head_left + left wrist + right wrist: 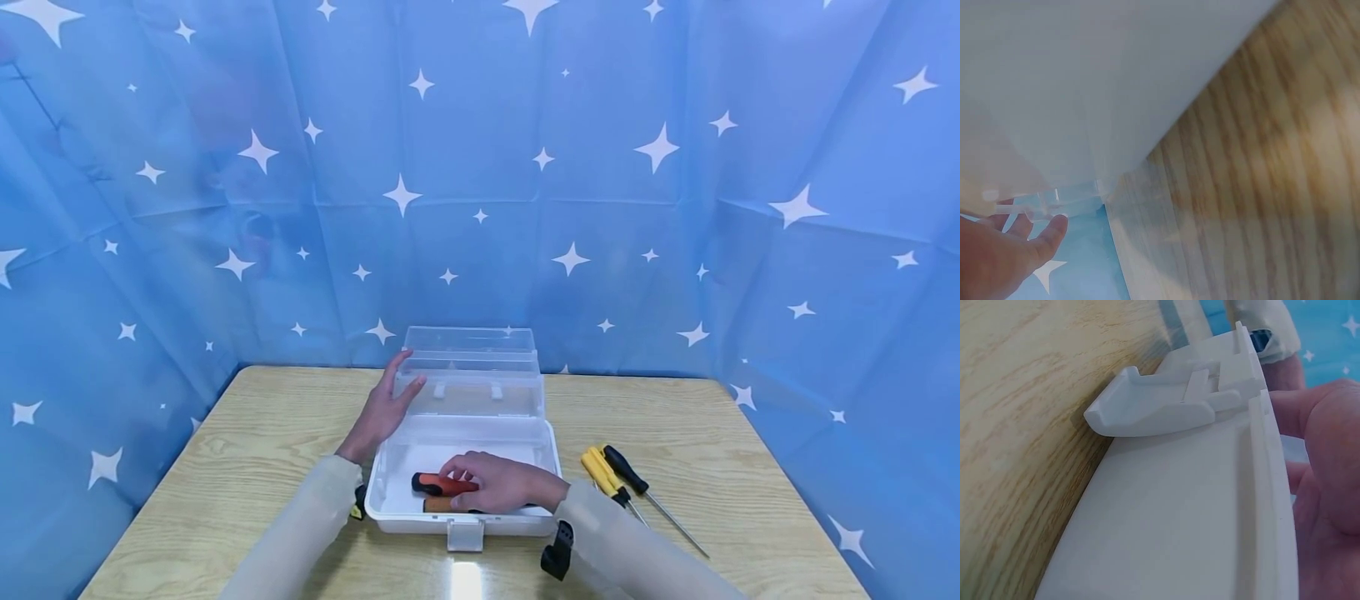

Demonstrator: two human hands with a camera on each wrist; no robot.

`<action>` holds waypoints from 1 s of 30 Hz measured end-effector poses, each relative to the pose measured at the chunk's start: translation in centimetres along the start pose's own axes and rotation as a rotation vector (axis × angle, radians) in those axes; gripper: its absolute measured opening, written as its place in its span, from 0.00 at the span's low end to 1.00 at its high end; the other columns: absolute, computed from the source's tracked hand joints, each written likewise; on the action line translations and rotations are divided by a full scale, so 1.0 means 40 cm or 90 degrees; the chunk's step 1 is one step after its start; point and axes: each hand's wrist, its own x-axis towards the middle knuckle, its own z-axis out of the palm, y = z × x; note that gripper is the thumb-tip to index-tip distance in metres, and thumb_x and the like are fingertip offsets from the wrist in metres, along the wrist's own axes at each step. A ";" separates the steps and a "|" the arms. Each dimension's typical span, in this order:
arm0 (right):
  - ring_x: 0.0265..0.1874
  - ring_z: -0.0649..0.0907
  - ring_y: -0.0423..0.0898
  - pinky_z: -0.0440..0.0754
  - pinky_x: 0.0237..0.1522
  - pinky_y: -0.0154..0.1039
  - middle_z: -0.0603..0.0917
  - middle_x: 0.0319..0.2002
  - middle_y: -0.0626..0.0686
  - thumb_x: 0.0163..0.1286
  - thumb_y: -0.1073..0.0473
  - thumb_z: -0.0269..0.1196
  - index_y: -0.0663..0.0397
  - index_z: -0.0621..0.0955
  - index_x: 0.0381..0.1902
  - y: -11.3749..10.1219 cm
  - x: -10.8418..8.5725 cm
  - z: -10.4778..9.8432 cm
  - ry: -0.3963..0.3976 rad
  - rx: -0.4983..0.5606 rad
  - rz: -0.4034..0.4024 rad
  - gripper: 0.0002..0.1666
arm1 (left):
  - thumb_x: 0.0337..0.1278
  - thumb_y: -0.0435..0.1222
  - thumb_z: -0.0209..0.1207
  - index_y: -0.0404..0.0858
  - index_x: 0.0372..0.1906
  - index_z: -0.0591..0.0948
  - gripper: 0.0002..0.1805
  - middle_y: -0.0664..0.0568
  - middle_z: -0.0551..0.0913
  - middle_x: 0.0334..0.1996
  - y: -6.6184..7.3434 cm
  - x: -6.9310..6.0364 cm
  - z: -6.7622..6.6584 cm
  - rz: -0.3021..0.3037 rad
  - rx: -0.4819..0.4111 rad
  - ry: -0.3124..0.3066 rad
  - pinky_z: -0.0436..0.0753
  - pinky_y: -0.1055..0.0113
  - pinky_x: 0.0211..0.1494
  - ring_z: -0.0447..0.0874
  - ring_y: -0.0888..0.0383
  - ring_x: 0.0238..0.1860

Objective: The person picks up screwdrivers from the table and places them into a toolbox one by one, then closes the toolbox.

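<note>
Box (386, 527), lid (480, 392) up, lower middle of frame, on desk (285, 417). Right fingers (471, 462) narrow, pinch red tool (425, 483) inside. Left fingers (393, 367) wide, at lid edge. Step looks like packing; next move likely calls for letting red tool rest, then getting yellow tools (602, 467), lower right. No readable words.

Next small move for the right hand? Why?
I'd probably ease the right hand off the red handle: it's already down inside the white box beside a brown handle, while yellow handles and a black-handled screwdriver lie outside on the table. Left hand is at the open lid.
</note>
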 end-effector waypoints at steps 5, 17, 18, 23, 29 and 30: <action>0.49 0.76 0.38 0.78 0.51 0.36 0.79 0.52 0.43 0.71 0.46 0.62 0.39 0.76 0.62 -0.005 -0.006 -0.004 -0.001 -0.003 -0.013 0.23 | 0.61 0.68 0.50 0.72 0.74 0.52 0.38 0.52 0.52 0.79 -0.001 -0.002 -0.002 0.000 0.003 -0.002 0.73 0.34 0.61 0.63 0.37 0.72; 0.45 0.77 0.38 0.78 0.49 0.35 0.79 0.52 0.43 0.73 0.47 0.61 0.42 0.75 0.63 -0.020 -0.030 -0.024 -0.019 0.010 -0.028 0.23 | 0.59 0.70 0.49 0.72 0.74 0.52 0.39 0.52 0.51 0.79 -0.006 -0.001 -0.003 0.008 0.005 -0.005 0.70 0.33 0.64 0.60 0.38 0.73; 0.44 0.77 0.37 0.78 0.49 0.34 0.79 0.52 0.44 0.73 0.47 0.60 0.43 0.76 0.63 -0.021 -0.033 -0.027 -0.022 0.013 -0.035 0.23 | 0.59 0.70 0.49 0.72 0.74 0.52 0.39 0.52 0.51 0.79 -0.006 -0.001 -0.003 0.009 0.004 -0.006 0.70 0.33 0.64 0.61 0.38 0.73; 0.45 0.79 0.32 0.79 0.50 0.32 0.82 0.51 0.47 0.74 0.51 0.59 0.47 0.78 0.60 -0.023 -0.047 -0.040 -0.036 0.031 -0.067 0.19 | 0.61 0.69 0.49 0.70 0.75 0.52 0.39 0.53 0.49 0.80 -0.007 0.000 -0.003 0.022 0.006 -0.002 0.63 0.32 0.68 0.55 0.39 0.76; 0.46 0.80 0.32 0.80 0.50 0.32 0.84 0.48 0.43 0.76 0.52 0.58 0.48 0.79 0.58 -0.021 -0.066 -0.055 -0.038 0.021 -0.094 0.17 | 0.61 0.68 0.50 0.69 0.75 0.52 0.39 0.51 0.49 0.80 -0.003 0.000 0.000 0.013 0.017 0.005 0.62 0.31 0.68 0.54 0.38 0.76; 0.46 0.80 0.32 0.80 0.50 0.32 0.84 0.48 0.43 0.76 0.51 0.58 0.49 0.79 0.57 -0.019 -0.069 -0.058 -0.035 0.018 -0.097 0.17 | 0.61 0.69 0.50 0.69 0.75 0.52 0.40 0.51 0.50 0.79 -0.002 0.000 0.001 0.012 0.017 0.006 0.62 0.31 0.68 0.54 0.38 0.76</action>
